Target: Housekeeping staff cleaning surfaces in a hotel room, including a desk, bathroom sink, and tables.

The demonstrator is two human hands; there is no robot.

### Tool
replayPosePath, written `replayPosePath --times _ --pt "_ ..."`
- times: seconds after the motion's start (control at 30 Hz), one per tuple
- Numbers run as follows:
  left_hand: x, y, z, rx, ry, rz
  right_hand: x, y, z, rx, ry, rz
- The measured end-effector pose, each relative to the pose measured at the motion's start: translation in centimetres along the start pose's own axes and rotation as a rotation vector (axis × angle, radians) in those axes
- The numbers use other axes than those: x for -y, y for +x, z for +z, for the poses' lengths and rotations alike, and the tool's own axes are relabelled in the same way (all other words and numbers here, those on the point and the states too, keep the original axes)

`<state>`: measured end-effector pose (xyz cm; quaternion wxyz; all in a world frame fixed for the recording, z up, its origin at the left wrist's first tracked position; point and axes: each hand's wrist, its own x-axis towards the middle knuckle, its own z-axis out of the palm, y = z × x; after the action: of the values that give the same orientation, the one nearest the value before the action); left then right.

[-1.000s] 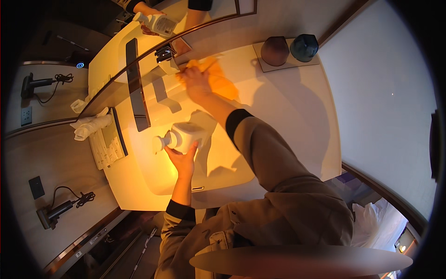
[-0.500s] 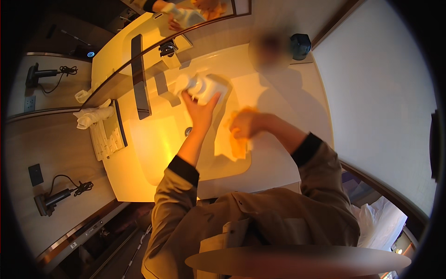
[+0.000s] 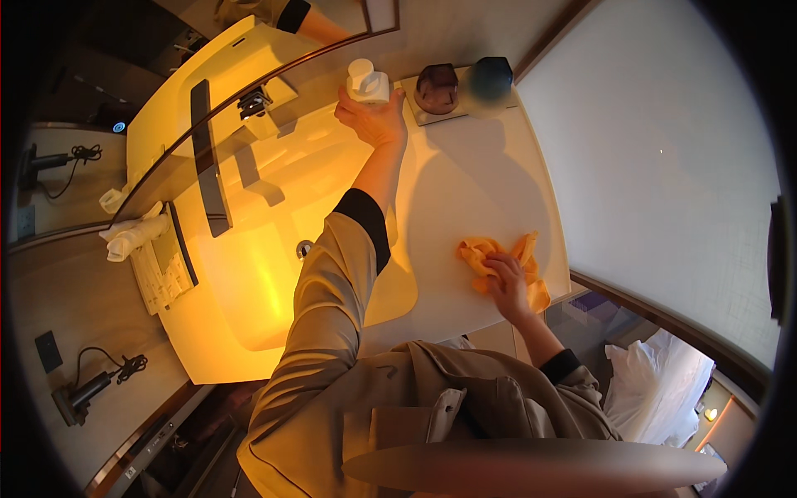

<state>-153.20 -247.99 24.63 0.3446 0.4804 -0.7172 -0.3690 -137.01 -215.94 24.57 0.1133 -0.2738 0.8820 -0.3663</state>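
The left hand (image 3: 371,120) clasps the white bottle (image 3: 367,83) near the purple cup (image 3: 436,90); the right hand (image 3: 508,286) lies over the orange cloth (image 3: 476,251) on the counter (image 3: 452,199), whether pinching I can't tell. Placing and wiping seem underway; next calls for steady fingers, even pressure.

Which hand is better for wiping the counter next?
Probably the right hand: it is on the orange cloth on the countertop, while the left hand holds the white bottle near the wall.

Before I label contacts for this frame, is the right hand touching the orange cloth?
Touching: the head view shows the right hand with its fingers laid over the orange cloth, no gap between.
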Motion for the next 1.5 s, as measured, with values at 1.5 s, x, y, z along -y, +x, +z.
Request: replayPosePath --times 1.5 --pt "9.5 -36.1 -27.7 1.945 -0.458 -0.318 7.2 -26.3 3.9 -0.61 0.744 0.324"
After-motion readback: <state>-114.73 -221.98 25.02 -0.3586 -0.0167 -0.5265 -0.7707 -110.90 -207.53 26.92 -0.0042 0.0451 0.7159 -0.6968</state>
